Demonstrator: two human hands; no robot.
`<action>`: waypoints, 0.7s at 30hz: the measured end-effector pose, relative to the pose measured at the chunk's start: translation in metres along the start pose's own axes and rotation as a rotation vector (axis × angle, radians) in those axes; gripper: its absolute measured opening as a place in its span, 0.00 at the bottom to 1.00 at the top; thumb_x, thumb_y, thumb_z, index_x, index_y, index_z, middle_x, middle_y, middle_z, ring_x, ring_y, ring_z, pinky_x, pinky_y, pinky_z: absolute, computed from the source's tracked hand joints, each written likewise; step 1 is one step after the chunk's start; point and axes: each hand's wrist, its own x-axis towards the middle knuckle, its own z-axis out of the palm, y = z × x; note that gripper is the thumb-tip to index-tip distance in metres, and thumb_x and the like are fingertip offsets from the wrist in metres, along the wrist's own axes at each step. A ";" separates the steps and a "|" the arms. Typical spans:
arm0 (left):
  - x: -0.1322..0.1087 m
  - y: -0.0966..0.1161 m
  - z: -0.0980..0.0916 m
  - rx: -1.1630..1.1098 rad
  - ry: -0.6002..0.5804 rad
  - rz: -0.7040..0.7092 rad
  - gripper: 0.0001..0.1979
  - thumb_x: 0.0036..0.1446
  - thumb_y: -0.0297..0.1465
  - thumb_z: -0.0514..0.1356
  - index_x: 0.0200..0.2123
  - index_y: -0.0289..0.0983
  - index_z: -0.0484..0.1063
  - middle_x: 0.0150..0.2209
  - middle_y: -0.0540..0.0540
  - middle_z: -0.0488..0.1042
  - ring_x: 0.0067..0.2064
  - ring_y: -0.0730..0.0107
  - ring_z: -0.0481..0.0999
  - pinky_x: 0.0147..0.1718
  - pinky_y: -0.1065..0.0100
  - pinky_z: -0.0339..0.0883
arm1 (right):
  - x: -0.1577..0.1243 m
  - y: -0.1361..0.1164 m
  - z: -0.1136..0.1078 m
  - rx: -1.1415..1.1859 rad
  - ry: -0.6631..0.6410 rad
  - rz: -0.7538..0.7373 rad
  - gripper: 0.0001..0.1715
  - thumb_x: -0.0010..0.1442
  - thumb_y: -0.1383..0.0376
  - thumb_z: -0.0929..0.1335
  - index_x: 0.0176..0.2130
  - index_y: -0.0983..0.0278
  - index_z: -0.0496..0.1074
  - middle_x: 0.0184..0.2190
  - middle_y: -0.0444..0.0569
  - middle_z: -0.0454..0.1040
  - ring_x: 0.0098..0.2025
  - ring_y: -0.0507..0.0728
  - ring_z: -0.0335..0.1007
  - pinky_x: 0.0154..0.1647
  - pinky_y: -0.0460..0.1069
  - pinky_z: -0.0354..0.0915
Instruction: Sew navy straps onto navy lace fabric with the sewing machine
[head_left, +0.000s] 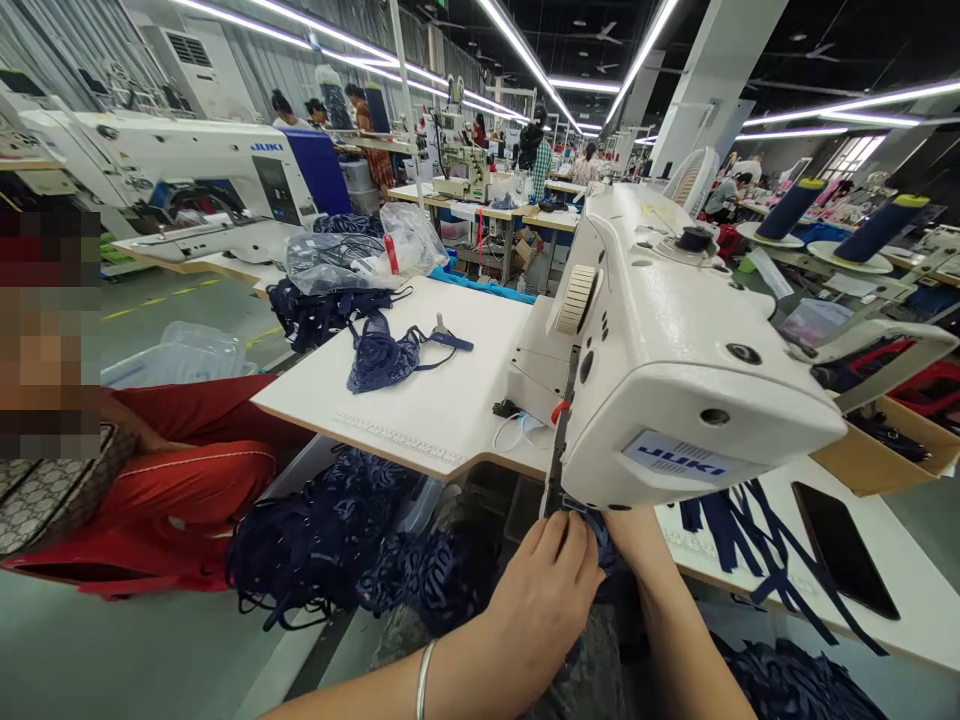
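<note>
sewing machine (pixel 675 350): glossy white enamelled metal
table (pixel 420 400): smooth matt white board
lace piece (pixel 386 355): dark blue openwork cloth
bags (pixel 352 255): clear crinkled plastic
phone (pixel 844 545): glossy black glass
bangle (pixel 424 680): shiny metal, worn on the left wrist

Left hand (pixel 544 590) curled, fingers bent – right forearm (pixel 679 620) extended, hand hidden

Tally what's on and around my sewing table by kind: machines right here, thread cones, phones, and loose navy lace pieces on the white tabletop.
Sewing machine: 1
Thread cones: 2
Phone: 1
Navy lace piece on the tabletop: 1
Total: 5
</note>
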 end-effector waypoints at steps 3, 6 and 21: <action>-0.003 -0.005 -0.002 -0.092 0.026 0.040 0.17 0.66 0.33 0.52 0.53 0.30 0.68 0.50 0.40 0.72 0.51 0.59 0.70 0.50 0.61 0.67 | 0.004 -0.004 0.000 0.016 -0.007 -0.042 0.19 0.58 0.53 0.61 0.34 0.59 0.77 0.36 0.55 0.79 0.49 0.69 0.70 0.51 0.62 0.67; -0.012 -0.012 -0.003 -0.317 0.050 -0.090 0.17 0.65 0.36 0.54 0.53 0.33 0.66 0.52 0.39 0.70 0.55 0.60 0.68 0.54 0.61 0.65 | 0.006 -0.004 -0.001 0.027 -0.004 -0.090 0.19 0.58 0.54 0.60 0.34 0.58 0.77 0.35 0.54 0.79 0.50 0.67 0.70 0.52 0.61 0.67; -0.094 -0.143 -0.003 -1.254 -0.371 -0.730 0.23 0.52 0.49 0.63 0.22 0.35 0.63 0.26 0.53 0.63 0.30 0.76 0.61 0.31 0.73 0.57 | -0.009 0.003 0.003 0.273 0.077 0.125 0.21 0.53 0.59 0.65 0.45 0.61 0.77 0.43 0.53 0.77 0.53 0.69 0.68 0.57 0.65 0.62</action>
